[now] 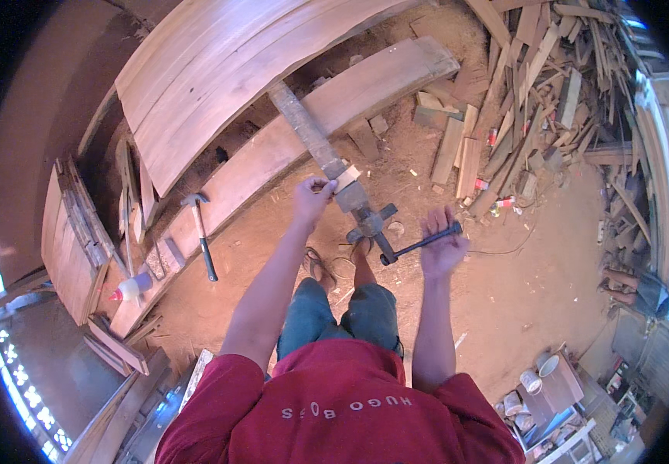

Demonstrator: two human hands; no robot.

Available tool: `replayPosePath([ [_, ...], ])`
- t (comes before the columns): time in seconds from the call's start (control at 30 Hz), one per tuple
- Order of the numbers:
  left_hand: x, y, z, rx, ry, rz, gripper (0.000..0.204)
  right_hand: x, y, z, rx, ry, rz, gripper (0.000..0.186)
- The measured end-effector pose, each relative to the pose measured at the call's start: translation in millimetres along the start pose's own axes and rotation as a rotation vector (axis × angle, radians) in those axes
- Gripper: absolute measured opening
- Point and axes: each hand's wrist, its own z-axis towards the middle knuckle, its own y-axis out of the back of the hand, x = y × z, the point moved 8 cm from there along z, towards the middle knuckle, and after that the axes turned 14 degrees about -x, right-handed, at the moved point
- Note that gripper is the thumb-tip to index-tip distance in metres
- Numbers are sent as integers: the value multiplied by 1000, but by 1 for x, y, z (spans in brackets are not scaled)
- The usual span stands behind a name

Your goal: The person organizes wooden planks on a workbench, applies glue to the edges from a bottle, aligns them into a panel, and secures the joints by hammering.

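A long bar clamp (pixel 307 131) reaches out from under a wide panel of joined boards (pixel 234 69) toward me. My left hand (pixel 313 203) pinches a small pale wood block (pixel 347 179) at the clamp's jaw, thumb and fingertips closed on it. At the clamp's near end a dark crank handle (pixel 423 242) sticks out to the right. Across that handle lies my right hand (pixel 442 251), its palm against the bar and its fingers stretched upward, not wrapped round. The panel's far end runs out of view.
A thick plank (pixel 381 81) lies beneath the panel. On its left part rest a claw hammer (pixel 200 232) and a glue bottle (pixel 131 287) with a red cap. Scrap wood (pixel 531 100) is heaped at the far right. A small table (pixel 554 398) stands at the near right.
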Motion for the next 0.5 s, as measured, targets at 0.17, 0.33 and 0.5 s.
replayPosePath([
  [0.17,15,16,7,-18,62,-153,16,-100,20,-120,59,-609,-276,59],
  [0.33,23,124,33,-438,-42,-287,11,-55,72,-8,-265,-304,111,56],
  [0.5,116,346,27,-1085,-123,-290,12,-3,-27,-45,197,-292,-12,53],
])
